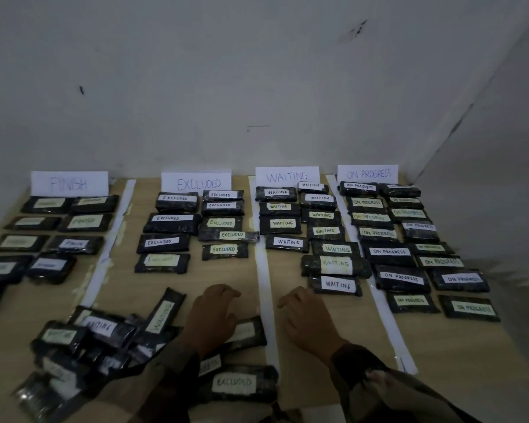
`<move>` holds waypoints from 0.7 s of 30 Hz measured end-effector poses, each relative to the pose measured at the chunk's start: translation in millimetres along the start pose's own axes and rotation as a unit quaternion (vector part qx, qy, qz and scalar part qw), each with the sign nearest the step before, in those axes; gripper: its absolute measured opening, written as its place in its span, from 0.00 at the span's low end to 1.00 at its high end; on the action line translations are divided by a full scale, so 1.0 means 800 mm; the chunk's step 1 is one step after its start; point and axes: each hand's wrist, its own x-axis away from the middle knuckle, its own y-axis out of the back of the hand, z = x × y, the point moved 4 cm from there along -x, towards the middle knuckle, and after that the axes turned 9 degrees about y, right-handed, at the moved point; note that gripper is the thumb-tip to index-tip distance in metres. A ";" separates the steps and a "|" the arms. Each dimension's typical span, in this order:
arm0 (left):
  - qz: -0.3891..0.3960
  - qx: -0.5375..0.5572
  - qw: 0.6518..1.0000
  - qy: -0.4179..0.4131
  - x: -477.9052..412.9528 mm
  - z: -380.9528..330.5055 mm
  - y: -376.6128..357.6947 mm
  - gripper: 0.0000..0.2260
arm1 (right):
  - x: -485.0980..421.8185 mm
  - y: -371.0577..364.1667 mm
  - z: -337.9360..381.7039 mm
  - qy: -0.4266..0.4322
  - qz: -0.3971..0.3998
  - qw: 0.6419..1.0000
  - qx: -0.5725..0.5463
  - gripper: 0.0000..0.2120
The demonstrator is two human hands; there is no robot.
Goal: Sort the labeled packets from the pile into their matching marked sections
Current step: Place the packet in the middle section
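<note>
Hands low over the desk (458,355)
Left hand (214,314) and right hand (307,317), fingers loosely curled, grip nothing; the packet pile (104,331) lies at 7 o'clock, one packet (251,329) partly beneath the left hand.

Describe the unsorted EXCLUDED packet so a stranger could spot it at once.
Find the heap of unsorted packets at the near left corner of the table. At its right end, just nearer than the left hand and beside the white paper strip, one packet lies flat. It alone in the heap shows a pale label reading EXCLUDED; readable neighbours say WAITING.
</note>
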 end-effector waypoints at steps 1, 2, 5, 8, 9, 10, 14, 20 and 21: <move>-0.001 0.000 1.000 0.004 0.005 0.008 0.005 0.21 | -0.002 -0.008 0.012 0.013 0.014 1.000 -0.004 0.12; -0.003 -0.001 1.000 0.007 0.011 0.016 0.010 0.21 | -0.003 -0.016 0.024 0.020 0.031 0.999 -0.010 0.13; -0.003 0.002 1.000 0.015 0.024 0.036 0.020 0.21 | -0.003 -0.031 0.051 0.027 0.079 0.996 -0.028 0.16; 0.004 0.007 1.000 0.024 0.032 0.047 0.025 0.23 | -0.001 -0.035 0.071 0.021 0.090 0.995 -0.041 0.14; 0.008 0.011 1.000 0.023 0.035 0.050 0.026 0.23 | 0.000 -0.036 0.077 0.016 0.088 0.995 -0.049 0.14; 0.012 0.017 1.000 0.021 0.037 0.053 0.026 0.23 | 0.001 -0.037 0.082 0.006 0.089 0.995 -0.055 0.15; 0.018 0.026 0.999 0.002 0.045 0.060 0.030 0.16 | 0.003 -0.044 0.104 -0.010 0.107 0.993 -0.057 0.22; 0.033 0.038 0.999 -0.018 0.055 0.067 0.042 0.22 | -0.003 -0.054 0.146 0.020 0.150 0.989 0.002 0.30; 0.032 0.044 0.998 -0.024 0.057 0.068 0.043 0.21 | -0.005 -0.055 0.152 0.025 0.151 0.988 0.014 0.30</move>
